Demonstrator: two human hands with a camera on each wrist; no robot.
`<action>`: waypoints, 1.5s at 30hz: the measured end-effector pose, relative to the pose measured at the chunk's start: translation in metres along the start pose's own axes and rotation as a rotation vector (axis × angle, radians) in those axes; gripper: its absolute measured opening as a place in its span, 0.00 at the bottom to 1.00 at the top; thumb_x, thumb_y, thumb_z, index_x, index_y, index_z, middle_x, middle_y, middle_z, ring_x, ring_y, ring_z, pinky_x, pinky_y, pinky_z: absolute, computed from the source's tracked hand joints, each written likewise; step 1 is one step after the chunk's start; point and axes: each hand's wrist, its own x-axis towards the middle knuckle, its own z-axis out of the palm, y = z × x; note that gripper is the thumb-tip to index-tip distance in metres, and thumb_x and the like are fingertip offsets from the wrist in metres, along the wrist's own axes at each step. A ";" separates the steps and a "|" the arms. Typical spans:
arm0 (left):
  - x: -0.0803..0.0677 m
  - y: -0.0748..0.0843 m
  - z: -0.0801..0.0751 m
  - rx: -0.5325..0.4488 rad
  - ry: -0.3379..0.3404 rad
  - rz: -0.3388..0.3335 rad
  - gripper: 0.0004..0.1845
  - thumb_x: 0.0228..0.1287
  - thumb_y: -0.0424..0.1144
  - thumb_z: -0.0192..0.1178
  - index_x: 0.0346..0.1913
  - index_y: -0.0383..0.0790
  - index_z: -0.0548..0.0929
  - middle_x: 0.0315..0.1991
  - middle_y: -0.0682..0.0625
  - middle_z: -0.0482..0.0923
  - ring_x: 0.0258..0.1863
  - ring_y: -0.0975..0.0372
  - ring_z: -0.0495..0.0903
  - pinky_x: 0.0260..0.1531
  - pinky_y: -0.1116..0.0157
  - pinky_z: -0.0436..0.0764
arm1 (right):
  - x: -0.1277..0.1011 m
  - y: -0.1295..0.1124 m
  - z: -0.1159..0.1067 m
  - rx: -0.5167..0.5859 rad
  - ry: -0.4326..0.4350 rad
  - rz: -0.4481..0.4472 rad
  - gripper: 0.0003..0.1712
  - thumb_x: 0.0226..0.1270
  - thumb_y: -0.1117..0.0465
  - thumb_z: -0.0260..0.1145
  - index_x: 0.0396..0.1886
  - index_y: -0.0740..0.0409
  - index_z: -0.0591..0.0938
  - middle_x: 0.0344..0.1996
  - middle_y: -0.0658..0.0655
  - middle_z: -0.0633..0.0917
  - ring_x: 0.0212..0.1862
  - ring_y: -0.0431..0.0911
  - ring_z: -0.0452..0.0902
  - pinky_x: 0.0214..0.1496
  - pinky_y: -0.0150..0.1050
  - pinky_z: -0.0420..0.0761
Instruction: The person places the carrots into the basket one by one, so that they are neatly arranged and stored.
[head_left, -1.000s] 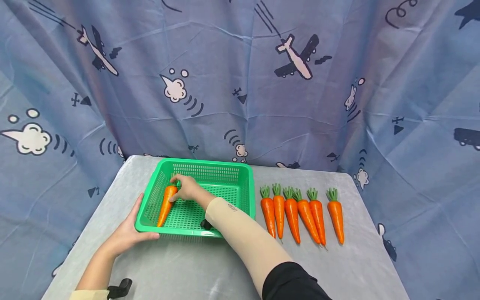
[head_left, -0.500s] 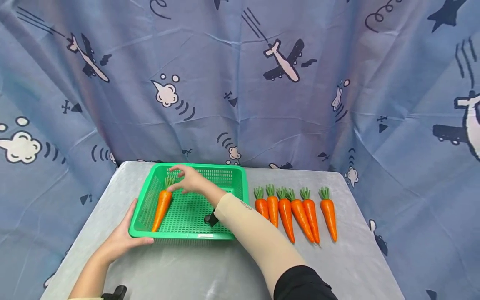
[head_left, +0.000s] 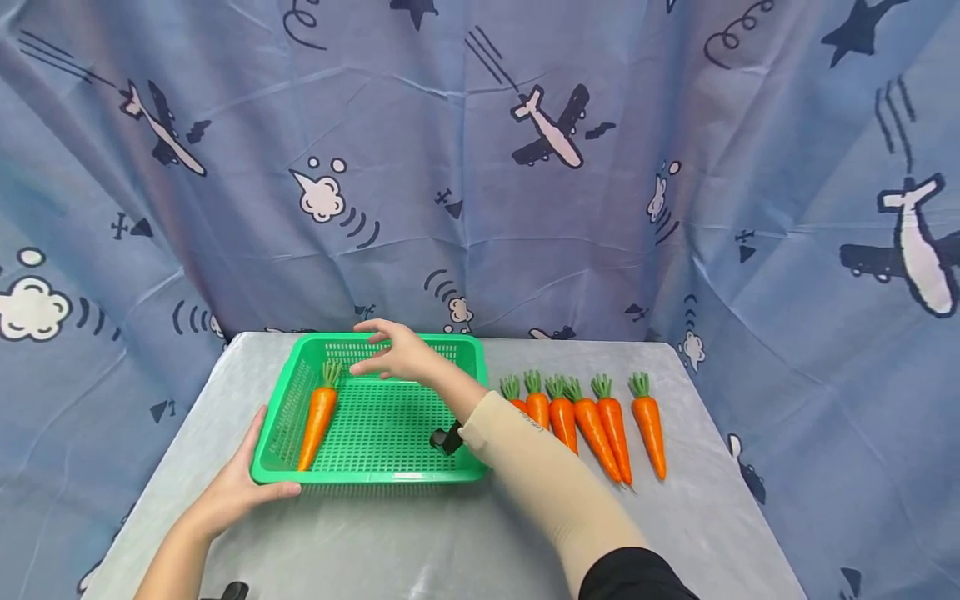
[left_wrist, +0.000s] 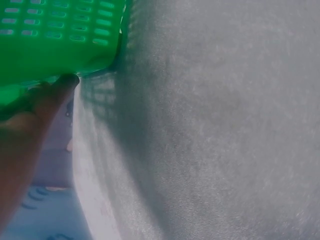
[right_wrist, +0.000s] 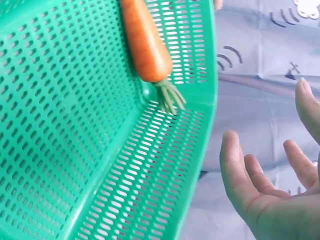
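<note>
On the left side of the table (head_left: 375, 550), a green basket (head_left: 375, 477) contains one orange carrot (head_left: 318, 425), lying along the left wall with its leafy top toward the far side. Left hand (head_left: 236, 485): thumb and fingers spread, resting against the basket's near left corner. Right hand (head_left: 408, 354): thumb and fingertips apart, raised over the basket's far part, to the right of the leafy top and clear of it. Right of the basket, six more carrots (head_left: 596, 433) form a row, partly covered by a beige sleeve (head_left: 555, 483).
</note>
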 end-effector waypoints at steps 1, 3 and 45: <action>0.000 -0.001 0.000 -0.002 0.001 -0.002 0.69 0.54 0.33 0.75 0.80 0.68 0.29 0.82 0.40 0.35 0.75 0.40 0.48 0.50 0.85 0.59 | -0.003 -0.001 -0.003 -0.001 0.000 -0.005 0.40 0.57 0.57 0.80 0.68 0.34 0.75 0.66 0.56 0.74 0.56 0.48 0.81 0.51 0.49 0.84; -0.001 -0.002 0.000 -0.006 0.001 0.002 0.69 0.55 0.32 0.75 0.80 0.68 0.29 0.82 0.40 0.34 0.75 0.40 0.46 0.50 0.86 0.59 | -0.009 -0.002 -0.008 -0.002 0.003 -0.015 0.40 0.58 0.57 0.79 0.69 0.34 0.74 0.66 0.56 0.74 0.59 0.49 0.80 0.52 0.49 0.84; -0.001 0.000 0.001 -0.037 0.001 0.027 0.70 0.54 0.30 0.74 0.81 0.63 0.30 0.82 0.38 0.35 0.75 0.40 0.45 0.51 0.87 0.58 | -0.115 0.042 -0.094 -0.022 0.268 -0.152 0.40 0.60 0.53 0.78 0.71 0.35 0.72 0.69 0.53 0.73 0.66 0.54 0.74 0.62 0.53 0.78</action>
